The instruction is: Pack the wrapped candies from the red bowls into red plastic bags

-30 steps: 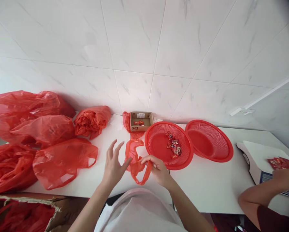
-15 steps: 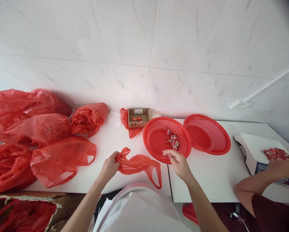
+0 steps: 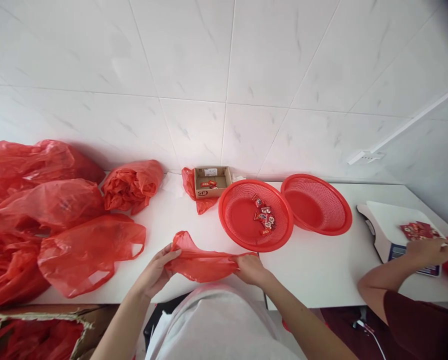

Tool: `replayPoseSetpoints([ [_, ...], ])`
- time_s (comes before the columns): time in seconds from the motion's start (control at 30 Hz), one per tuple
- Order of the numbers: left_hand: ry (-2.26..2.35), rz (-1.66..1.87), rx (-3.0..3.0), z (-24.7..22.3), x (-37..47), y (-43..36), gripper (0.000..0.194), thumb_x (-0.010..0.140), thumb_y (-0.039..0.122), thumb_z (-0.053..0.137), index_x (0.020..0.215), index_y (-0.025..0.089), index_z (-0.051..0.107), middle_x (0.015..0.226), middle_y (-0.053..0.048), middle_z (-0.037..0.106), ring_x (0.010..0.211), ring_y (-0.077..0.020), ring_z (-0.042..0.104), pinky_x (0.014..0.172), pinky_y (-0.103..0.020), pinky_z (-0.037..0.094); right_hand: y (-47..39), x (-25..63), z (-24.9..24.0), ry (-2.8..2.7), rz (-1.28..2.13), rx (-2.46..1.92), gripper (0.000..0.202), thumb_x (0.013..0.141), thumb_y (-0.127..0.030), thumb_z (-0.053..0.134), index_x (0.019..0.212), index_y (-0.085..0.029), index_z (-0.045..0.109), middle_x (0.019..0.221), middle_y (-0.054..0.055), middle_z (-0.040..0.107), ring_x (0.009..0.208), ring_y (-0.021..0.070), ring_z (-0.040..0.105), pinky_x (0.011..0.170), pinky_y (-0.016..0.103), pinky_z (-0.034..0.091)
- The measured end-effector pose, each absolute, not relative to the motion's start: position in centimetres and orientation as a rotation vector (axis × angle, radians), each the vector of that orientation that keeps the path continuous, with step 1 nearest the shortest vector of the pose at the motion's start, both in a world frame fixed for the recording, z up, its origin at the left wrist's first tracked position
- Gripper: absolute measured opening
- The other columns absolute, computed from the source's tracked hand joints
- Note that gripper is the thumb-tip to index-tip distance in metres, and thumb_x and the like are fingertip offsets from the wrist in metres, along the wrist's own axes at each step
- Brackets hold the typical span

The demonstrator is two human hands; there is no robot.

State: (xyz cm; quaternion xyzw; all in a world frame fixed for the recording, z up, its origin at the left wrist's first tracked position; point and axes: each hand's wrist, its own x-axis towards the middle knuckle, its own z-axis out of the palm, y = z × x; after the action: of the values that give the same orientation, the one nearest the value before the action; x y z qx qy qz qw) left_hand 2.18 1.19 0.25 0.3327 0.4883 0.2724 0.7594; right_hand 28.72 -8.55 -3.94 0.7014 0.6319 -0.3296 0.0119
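A red plastic bag [image 3: 203, 265] is stretched sideways between my two hands, just above the front part of the white table. My left hand [image 3: 158, 270] pinches its left end, thumb on top. On the other end, the fingers of my right hand [image 3: 251, 270] are closed around the plastic. Just beyond my right hand stands a red mesh basket [image 3: 239, 220] with several small wrapped candies [image 3: 263, 216] at its right side. Past the bag, a small cardboard box [image 3: 213, 187] holds a few red packets and rests against more red plastic.
A second red basket [image 3: 314, 205] stands to the right. Farther right, a person's hand [image 3: 428, 251] is over a scale [image 3: 385, 220] bearing red packets. Filled red bags [image 3: 92, 250] crowd the left side. An open carton [image 3: 85, 327] of red plastic sits below the table's left edge.
My right hand has come left from the basket's rim and closed on the bag's right end. The bag is now pulled taut. One more red packet shows in the basket.
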Motion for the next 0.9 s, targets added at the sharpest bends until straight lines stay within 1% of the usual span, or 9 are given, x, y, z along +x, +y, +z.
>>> replayPoseSetpoints([
  [0.1, 1.154, 0.695, 0.734, -1.2, 1.8, 1.7, 0.028, 0.064, 0.031, 0.074, 0.082, 0.02, 0.057, 0.077, -0.001, 0.064, 0.064, -0.0118, 0.061, 0.064, -0.025, 0.052, -9.7, 29.5, -3.3, 2.002, -1.245, 2.17, 0.044, 0.079, -0.046, 0.063, 0.121, -0.032, 0.063, 0.102, 0.004, 0.074, 0.097, 0.0273, 0.067, 0.079, 0.032, 0.047],
  [0.17, 1.18, 0.71, 0.795, -2.0, 2.2, 1.8, 0.029, 0.064, 0.034, 0.072, 0.081, 0.021, 0.052, 0.076, 0.001, 0.063, 0.064, -0.0121, 0.061, 0.064, -0.026, 0.052, -9.7, 29.6, -3.1, 2.0, -1.419, 2.235, 0.042, 0.09, -0.056, 0.044, 0.117, -0.032, 0.064, 0.104, 0.002, 0.073, 0.097, 0.0244, 0.067, 0.079, 0.031, 0.046],
  [0.27, 1.233, 0.676, 0.927, -2.7, 3.1, 1.5, 0.031, 0.065, 0.034, 0.07, 0.081, 0.023, 0.046, 0.071, 0.005, 0.06, 0.063, -0.0125, 0.059, 0.06, -0.025, 0.048, -9.2, 29.2, -3.6, 1.889, -1.247, 2.447, 0.055, 0.099, -0.048, 0.019, 0.103, -0.023, 0.067, 0.099, 0.006, 0.073, 0.094, 0.0235, 0.067, 0.077, 0.032, 0.045],
  [0.4, 1.366, 0.594, 1.146, -3.2, 3.8, 0.7, 0.03, 0.064, 0.032, 0.072, 0.082, 0.023, 0.05, 0.065, 0.007, 0.059, 0.057, -0.0128, 0.054, 0.055, -0.023, 0.039, -8.4, 28.4, -5.3, 1.783, -0.956, 2.48, 0.033, 0.089, -0.041, 0.053, 0.11, -0.018, 0.062, 0.102, 0.012, 0.072, 0.099, 0.0286, 0.065, 0.08, 0.035, 0.043],
  [0.5, 1.428, 0.472, 1.319, -3.3, 3.8, 0.3, 0.036, 0.064, 0.038, 0.075, 0.09, 0.024, 0.055, 0.074, 0.005, 0.064, 0.065, -0.0161, 0.059, 0.059, -0.025, 0.041, -8.4, 28.3, -6.0, 1.763, -0.977, 2.397, 0.049, 0.071, -0.038, 0.072, 0.114, -0.018, 0.06, 0.101, 0.011, 0.072, 0.095, 0.0297, 0.065, 0.076, 0.034, 0.044],
  [0.57, 1.46, 0.341, 1.525, -3.4, 3.5, 0.3, 0.038, 0.069, 0.042, 0.071, 0.098, 0.024, 0.055, 0.078, 0.004, 0.065, 0.069, -0.0177, 0.061, 0.061, -0.025, 0.043, -8.5, 28.5, -5.9, 1.772, -1.009, 2.332, 0.053, 0.064, -0.034, 0.076, 0.113, -0.019, 0.062, 0.099, 0.01, 0.072, 0.092, 0.0288, 0.066, 0.073, 0.032, 0.044],
  [0.67, 1.584, 0.244, 1.866, -3.8, 2.8, 0.5, 0.022, 0.081, 0.035, 0.057, 0.099, 0.024, 0.054, 0.078, 0.002, 0.062, 0.065, -0.0172, 0.06, 0.061, -0.027, 0.044, -8.7, 29.1, -5.3, 1.789, -1.04, 2.249, 0.04, 0.065, -0.032, 0.073, 0.103, -0.021, 0.066, 0.093, 0.007, 0.073, 0.087, 0.0284, 0.067, 0.069, 0.031, 0.043],
  [0.77, 1.727, 0.309, 1.994, -4.2, 2.3, 0.7, 0.021, 0.085, 0.022, 0.044, 0.103, 0.023, 0.054, 0.1, -0.006, 0.06, 0.081, -0.0212, 0.061, 0.071, -0.033, 0.046, -9.0, 29.8, -4.5, 1.795, -1.041, 2.199, 0.029, 0.067, -0.031, 0.07, 0.095, -0.023, 0.069, 0.088, 0.005, 0.073, 0.086, 0.0285, 0.068, 0.069, 0.032, 0.043],
  [0.9, 1.668, 0.399, 2.216, -2.6, 3.0, 0.2, 0.039, 0.077, 0.011, 0.047, 0.115, 0.022, 0.053, 0.13, -0.013, 0.048, 0.114, -0.0292, 0.052, 0.091, -0.043, 0.045, -9.1, 30.0, -4.2, 1.775, -1.014, 2.202, 0.061, 0.064, -0.031, 0.075, 0.122, -0.023, 0.06, 0.107, 0.009, 0.072, 0.1, 0.0311, 0.065, 0.078, 0.035, 0.045],
])
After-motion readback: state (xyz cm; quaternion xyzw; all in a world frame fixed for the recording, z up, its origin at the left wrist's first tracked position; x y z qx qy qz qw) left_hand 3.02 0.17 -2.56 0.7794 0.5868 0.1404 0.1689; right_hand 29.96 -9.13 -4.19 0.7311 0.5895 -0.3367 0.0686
